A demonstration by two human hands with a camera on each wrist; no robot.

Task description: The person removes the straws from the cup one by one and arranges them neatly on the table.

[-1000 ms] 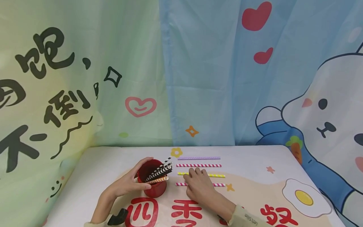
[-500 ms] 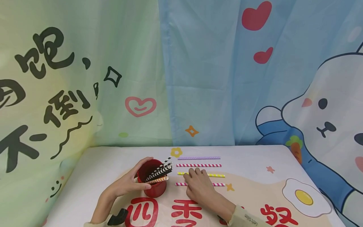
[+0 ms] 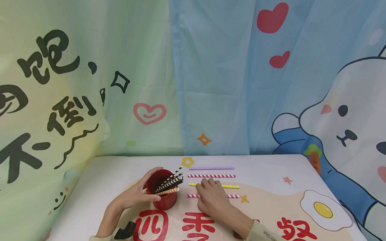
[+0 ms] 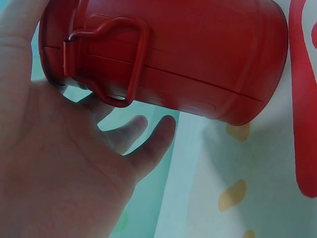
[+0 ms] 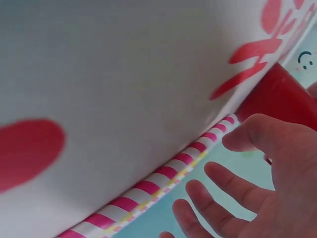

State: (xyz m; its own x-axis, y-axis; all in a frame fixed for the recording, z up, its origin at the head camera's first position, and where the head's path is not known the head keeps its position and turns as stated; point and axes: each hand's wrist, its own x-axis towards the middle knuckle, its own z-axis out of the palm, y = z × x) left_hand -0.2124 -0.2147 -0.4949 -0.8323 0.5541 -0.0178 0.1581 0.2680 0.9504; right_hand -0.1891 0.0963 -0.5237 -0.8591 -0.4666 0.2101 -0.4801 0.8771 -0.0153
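My left hand [image 3: 132, 195] grips a red metal bucket [image 3: 166, 203] near its rim, tilting it to the right. Inside lean several black-and-white striped paper straws [image 3: 171, 182] and an orange-striped straw [image 3: 169, 191]. The left wrist view shows the bucket's side with a wire handle [image 4: 140, 64]. My right hand [image 3: 212, 198] hovers over a pink-striped straw [image 3: 233, 196], fingertips at a yellow straw [image 3: 230, 186]. In the right wrist view its fingers are loosely bent and apart, with nothing held; whether they touch the yellow straw I cannot tell.
Beyond the right hand, a red-striped straw [image 3: 211, 176] and a purple straw [image 3: 211, 168] lie parallel on the printed tablecloth [image 3: 265, 174]. A patterned curtain [image 3: 214, 100] hangs behind the table. A black object [image 3: 125, 230] is at the left wrist.
The right wrist and sleeve have shifted very slightly to the right. Bucket, straws and left hand stay in place.
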